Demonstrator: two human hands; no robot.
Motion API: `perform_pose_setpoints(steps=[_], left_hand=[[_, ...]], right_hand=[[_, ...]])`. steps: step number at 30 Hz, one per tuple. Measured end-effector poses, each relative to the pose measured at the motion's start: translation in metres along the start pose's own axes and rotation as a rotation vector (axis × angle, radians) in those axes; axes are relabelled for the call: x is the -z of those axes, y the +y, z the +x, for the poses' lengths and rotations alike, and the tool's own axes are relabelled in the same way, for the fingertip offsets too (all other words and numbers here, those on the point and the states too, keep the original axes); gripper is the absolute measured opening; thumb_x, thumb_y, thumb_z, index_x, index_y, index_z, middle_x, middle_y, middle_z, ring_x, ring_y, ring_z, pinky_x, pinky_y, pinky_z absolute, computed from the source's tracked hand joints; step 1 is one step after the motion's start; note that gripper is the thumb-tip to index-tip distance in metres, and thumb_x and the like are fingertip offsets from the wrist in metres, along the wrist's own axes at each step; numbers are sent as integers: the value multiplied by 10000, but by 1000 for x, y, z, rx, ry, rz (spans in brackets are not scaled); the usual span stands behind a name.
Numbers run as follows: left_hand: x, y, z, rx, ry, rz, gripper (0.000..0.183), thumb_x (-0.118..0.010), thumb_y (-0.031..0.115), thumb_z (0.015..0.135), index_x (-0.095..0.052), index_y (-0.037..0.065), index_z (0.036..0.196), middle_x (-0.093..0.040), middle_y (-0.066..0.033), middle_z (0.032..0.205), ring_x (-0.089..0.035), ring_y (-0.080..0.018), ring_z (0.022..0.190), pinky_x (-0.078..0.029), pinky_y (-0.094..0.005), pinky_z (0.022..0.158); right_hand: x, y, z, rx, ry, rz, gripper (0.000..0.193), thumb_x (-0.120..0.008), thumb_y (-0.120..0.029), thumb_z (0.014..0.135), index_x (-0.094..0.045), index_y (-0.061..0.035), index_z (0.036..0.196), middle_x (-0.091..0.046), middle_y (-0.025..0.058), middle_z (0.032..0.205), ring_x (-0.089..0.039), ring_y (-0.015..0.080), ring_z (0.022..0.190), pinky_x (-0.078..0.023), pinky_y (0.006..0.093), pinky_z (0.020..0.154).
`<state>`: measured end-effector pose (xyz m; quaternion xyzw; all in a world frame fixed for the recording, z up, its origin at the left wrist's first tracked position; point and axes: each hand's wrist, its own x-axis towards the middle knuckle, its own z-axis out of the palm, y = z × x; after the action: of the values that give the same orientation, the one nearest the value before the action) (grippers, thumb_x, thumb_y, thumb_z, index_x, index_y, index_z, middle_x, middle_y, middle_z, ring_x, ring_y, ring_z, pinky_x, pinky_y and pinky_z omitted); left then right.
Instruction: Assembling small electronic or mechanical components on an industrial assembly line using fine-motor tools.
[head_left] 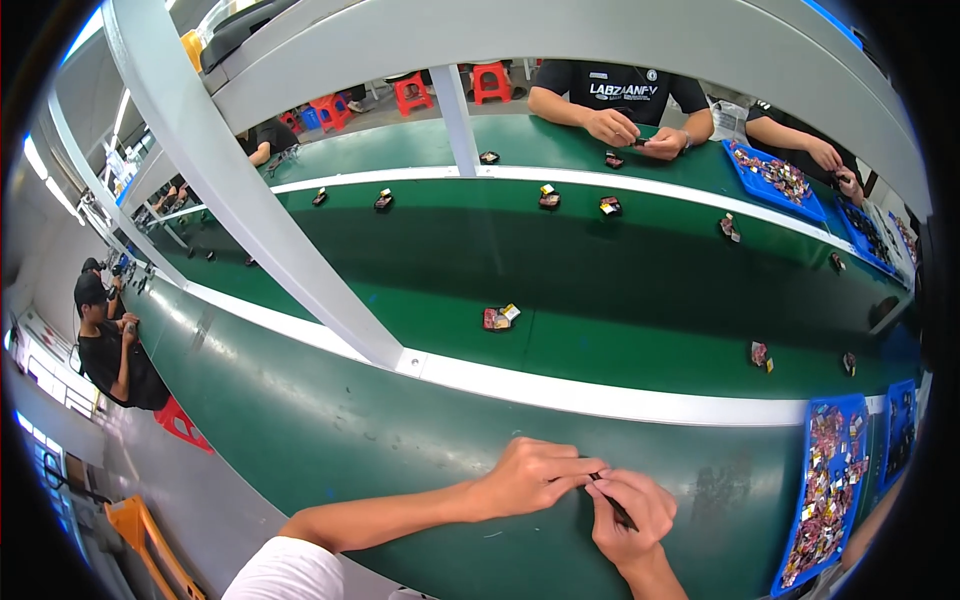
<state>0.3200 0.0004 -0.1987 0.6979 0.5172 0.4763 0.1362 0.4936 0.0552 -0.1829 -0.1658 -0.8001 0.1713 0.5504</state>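
I see a slim black strip (624, 515) slanting across the right hand (647, 512), gripped in its fingers. The left hand's (530, 478) fingertips pinch its upper end.

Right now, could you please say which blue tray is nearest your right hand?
The blue tray of colourful packets on the near bench, right of the right hand; the neighbouring tray of dark pieces lies farther right, others across the belt.
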Motion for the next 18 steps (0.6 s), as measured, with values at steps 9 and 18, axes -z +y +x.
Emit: perform_pose_setpoints(steps=[9,18], left_hand=[[-19,-5,7,-90,15,-1,316,-744,-8,795,-791,109,1084,-564,-23,642,-540,-189,518,-418,-332,443],[-32,-5,9,-102,4,38,350,-754,2,768,-783,111,1100,-570,-26,646,-552,-190,522,-424,-333,445]], right_hand=[[11,12,-9,18,-63,-64,286,-835,49,685,-664,-26,902,-704,115,792,-688,249,618,-532,299,516],[20,22,-12,20,-51,-47,286,-841,41,691,-666,-31,905,-711,113,811,-629,201,549,-468,273,460]])
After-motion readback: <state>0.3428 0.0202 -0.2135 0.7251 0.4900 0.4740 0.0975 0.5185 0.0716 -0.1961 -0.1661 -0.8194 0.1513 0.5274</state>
